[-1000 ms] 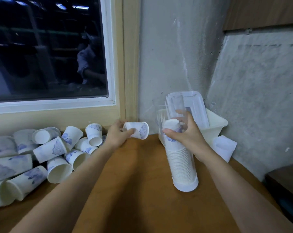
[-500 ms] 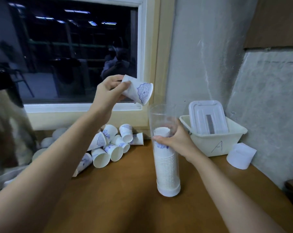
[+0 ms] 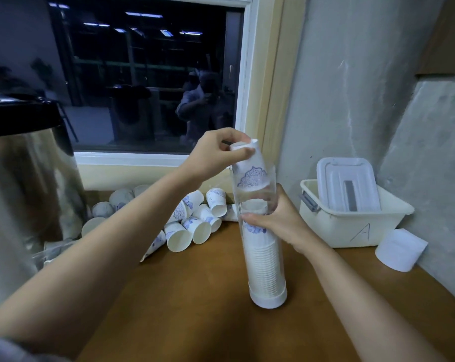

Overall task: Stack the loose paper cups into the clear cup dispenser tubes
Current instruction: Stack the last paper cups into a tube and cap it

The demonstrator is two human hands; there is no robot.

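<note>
A clear dispenser tube (image 3: 266,265) stands upright on the brown table (image 3: 195,304), filled with a stack of upside-down white paper cups up to about my right hand (image 3: 278,220), which grips the tube at mid height. My left hand (image 3: 216,152) pinches the base of a white cup with a blue pattern (image 3: 249,169), upside down, its rim just inside the tube's open top. Several loose cups (image 3: 189,226) lie in a heap on the table under the window.
A large steel urn with a black lid (image 3: 20,163) stands at the left. A white plastic bin marked "A" (image 3: 351,228) with a lid inside sits at the right by the wall, and a white paper roll (image 3: 400,249) lies beside it.
My left hand carried the cup from above and left of the tube to its mouth and turned it upside down. My right hand stays on the tube.
</note>
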